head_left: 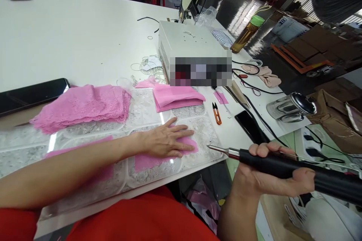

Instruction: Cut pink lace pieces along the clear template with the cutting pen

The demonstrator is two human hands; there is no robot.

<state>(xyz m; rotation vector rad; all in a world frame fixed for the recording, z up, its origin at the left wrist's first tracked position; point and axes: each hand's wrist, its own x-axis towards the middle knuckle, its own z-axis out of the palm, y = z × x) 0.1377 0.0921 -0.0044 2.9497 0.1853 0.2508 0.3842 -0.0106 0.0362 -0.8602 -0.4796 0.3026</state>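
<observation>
My left hand [166,139] lies flat with fingers spread on a piece of pink lace fabric [151,162], pressing it against a patterned, stone-look mat [203,131]. Part of the fabric is hidden beneath my palm and forearm. My right hand [271,173] is wrapped round a thick black handheld tool with a pointed metal tip [263,160], like a soldering iron. Its tip points left, apart from the fabric and a little right of my left fingertips. Beyond my left arm lies a stack of pink lace pieces [87,105], and a folded pink cloth [178,97] sits farther right.
A grey metal box [195,39] stands at the back. Orange thread snips [217,113], a black phone [251,126] and cables are to the right. A lidded metal cup [291,108] stands near the table edge, with a bottle [246,35] behind. A dark tablet-like slab [31,94] lies left.
</observation>
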